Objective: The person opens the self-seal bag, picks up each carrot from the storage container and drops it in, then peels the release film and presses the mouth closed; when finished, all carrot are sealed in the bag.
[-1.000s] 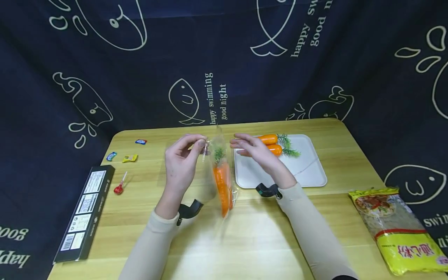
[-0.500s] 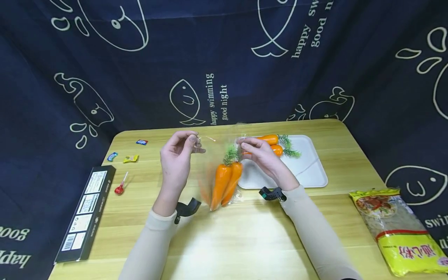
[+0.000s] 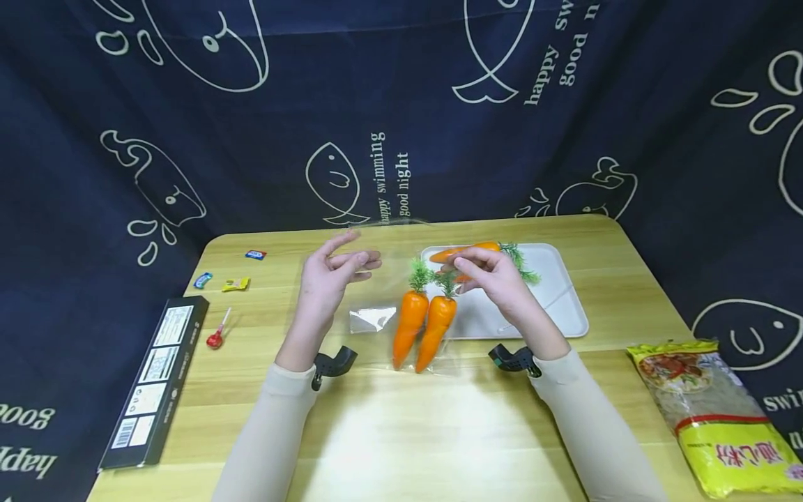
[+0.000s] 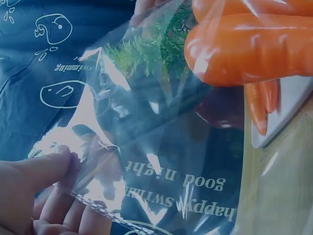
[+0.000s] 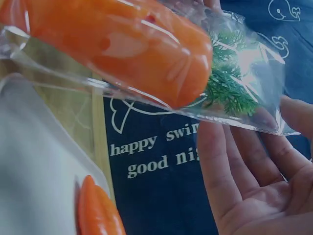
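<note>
Two orange carrots with green leafy tops, a left carrot (image 3: 410, 328) and a right carrot (image 3: 437, 333), hang side by side in a clear plastic bag (image 3: 373, 319) in the head view. My left hand (image 3: 329, 279) pinches the bag's left edge between thumb and fingers, its index finger raised. At the upper right edge of the bag (image 5: 268, 73), my right hand (image 3: 498, 279) holds the film by thumb and fingertips near the leaves. Behind that hand, two more carrots (image 3: 486, 247) lie on a white tray (image 3: 546, 314), partly hidden by it.
On the left side of the table (image 3: 351, 446) lie several small wrapped candies (image 3: 235, 284), a red lollipop (image 3: 215, 339) and a long dark box (image 3: 153, 383). A yellow food packet (image 3: 715, 418) lies at the right edge. A dark printed curtain (image 3: 401, 104) hangs behind.
The bag has turned from edge-on to broad side, so both carrots show side by side. My right hand has taken its edge and moved right, widening the gap between the hands.
</note>
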Action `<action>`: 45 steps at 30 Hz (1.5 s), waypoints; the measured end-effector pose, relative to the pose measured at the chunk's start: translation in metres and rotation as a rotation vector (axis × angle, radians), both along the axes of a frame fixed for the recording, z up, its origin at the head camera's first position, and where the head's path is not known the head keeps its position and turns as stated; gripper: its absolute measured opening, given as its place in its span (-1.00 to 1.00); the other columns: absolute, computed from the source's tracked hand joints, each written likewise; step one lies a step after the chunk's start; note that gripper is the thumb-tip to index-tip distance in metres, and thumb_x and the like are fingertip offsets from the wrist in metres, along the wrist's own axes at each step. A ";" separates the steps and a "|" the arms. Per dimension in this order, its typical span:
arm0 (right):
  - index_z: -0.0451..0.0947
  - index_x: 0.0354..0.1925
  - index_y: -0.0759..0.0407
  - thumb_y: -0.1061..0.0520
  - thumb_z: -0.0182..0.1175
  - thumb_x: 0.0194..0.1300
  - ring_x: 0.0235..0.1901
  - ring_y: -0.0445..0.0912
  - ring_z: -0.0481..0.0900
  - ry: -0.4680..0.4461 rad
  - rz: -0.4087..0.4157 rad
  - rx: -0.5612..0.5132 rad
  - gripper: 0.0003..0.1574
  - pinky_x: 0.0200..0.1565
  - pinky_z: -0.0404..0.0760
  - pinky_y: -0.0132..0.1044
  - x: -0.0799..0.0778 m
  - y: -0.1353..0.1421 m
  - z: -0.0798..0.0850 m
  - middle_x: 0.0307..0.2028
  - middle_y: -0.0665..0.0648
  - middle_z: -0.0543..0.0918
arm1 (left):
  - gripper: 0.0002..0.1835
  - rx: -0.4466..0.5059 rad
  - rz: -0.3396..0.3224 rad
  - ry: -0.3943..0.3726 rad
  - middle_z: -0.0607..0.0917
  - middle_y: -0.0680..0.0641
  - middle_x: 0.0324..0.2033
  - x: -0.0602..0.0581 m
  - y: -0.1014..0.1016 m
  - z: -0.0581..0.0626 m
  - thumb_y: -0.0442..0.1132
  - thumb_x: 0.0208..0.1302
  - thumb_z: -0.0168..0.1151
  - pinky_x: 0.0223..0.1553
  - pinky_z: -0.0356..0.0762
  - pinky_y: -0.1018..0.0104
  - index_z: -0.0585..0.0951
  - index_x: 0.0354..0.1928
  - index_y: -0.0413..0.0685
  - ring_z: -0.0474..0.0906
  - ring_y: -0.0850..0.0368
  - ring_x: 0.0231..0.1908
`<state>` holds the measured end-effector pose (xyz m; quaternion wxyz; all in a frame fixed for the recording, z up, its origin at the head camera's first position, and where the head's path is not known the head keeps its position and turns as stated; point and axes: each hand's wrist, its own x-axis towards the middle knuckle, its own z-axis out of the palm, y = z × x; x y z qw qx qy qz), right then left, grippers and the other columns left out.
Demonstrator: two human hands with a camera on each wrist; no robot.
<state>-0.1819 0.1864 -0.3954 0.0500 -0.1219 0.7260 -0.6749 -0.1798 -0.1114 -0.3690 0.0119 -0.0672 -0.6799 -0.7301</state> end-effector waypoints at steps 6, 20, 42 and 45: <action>0.63 0.05 0.31 -0.07 0.19 0.44 -0.29 0.01 0.76 0.097 -0.071 0.089 -0.51 -0.25 0.77 -0.19 0.008 0.005 0.013 -0.13 0.12 0.79 | -0.67 0.001 -0.011 0.022 0.80 -0.14 -0.16 0.004 -0.001 0.005 -0.14 0.29 0.37 -0.13 0.74 0.14 0.70 -0.01 -0.19 0.78 -0.01 -0.16; 0.63 0.12 0.23 0.32 0.19 0.39 -0.42 -0.17 0.74 0.206 0.011 -0.097 -0.65 -0.38 0.73 -0.36 0.015 0.030 0.020 -0.29 -0.01 0.80 | -0.68 -0.038 -0.192 -0.002 0.79 -0.23 -0.14 0.009 -0.005 0.008 -0.20 0.37 0.29 -0.27 0.76 0.20 0.64 0.12 -0.12 0.78 -0.14 -0.21; 0.55 0.00 0.55 0.31 -0.15 0.46 -0.11 -0.13 0.73 0.314 0.229 -0.033 -0.59 -0.10 0.72 -0.34 0.011 0.047 0.016 -0.05 0.10 0.77 | -0.65 0.009 -0.365 0.009 0.65 -0.30 0.11 0.005 -0.015 0.001 -0.36 0.43 -0.04 0.02 0.66 -0.11 0.61 0.11 -0.37 0.68 -0.16 -0.02; 0.63 -0.03 0.38 0.20 0.16 0.44 -0.25 -0.14 0.73 0.294 0.101 0.053 -0.72 -0.20 0.71 -0.38 0.011 0.039 0.014 -0.12 0.07 0.78 | -0.67 -0.029 -0.253 0.024 0.71 -0.20 0.03 0.005 -0.006 -0.001 -0.18 0.37 0.28 -0.03 0.70 -0.04 0.66 0.04 -0.27 0.70 -0.19 -0.07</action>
